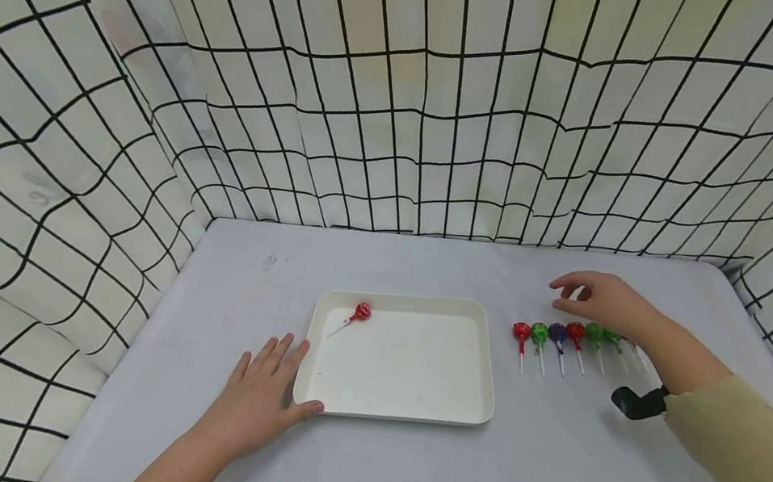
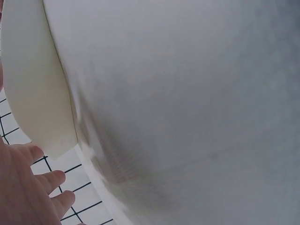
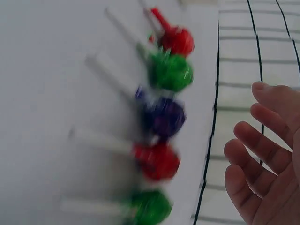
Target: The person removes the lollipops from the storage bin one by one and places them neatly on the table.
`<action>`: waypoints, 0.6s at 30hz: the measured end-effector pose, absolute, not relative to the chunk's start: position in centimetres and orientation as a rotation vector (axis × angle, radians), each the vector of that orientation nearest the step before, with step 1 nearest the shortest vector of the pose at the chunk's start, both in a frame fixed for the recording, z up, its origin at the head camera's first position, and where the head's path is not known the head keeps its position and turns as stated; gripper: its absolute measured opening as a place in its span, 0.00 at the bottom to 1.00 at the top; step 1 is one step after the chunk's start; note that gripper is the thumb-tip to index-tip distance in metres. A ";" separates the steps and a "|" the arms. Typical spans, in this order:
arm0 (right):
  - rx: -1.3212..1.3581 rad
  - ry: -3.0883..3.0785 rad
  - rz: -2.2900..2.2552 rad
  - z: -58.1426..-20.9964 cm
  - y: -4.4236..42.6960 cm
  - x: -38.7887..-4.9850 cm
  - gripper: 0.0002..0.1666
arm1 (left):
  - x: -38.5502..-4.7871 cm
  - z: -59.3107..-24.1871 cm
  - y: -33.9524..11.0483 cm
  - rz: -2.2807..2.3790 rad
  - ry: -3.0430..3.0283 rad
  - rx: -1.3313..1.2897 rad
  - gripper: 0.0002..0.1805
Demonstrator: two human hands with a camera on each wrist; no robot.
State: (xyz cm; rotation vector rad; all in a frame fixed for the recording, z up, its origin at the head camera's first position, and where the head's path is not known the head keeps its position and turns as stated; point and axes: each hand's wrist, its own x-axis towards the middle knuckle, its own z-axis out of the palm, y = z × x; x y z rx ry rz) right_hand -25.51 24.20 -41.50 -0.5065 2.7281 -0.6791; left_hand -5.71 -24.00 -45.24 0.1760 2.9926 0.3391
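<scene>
My left hand spreads its fingers at the lower left corner of a white tray, its thumb touching the front rim. A red lollipop lies in the tray's upper left corner, stick toward the lower left. My right hand hovers above a row of lollipops to the right of the tray, fingers loosely bent and holding nothing. In the right wrist view the row shows a red lollipop, a green lollipop, a purple lollipop, then another red and green one. The right forearm partly hides the row's right end in the head view.
A white cloth covers the table. Black-and-white grid curtains stand behind it and at both sides. Dark wrist camera mounts sit under the wrists.
</scene>
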 end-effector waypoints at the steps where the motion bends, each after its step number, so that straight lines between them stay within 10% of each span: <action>1: -0.533 2.727 -0.681 -41.3 23.4 -25.6 0.25 | -5.7 -45.2 -24.0 0.337 2.991 0.175 0.54; 18: -0.839 2.593 -0.659 -39.4 8.6 -26.0 0.21 | -5.7 -44.7 -23.9 0.308 2.984 0.165 0.54</action>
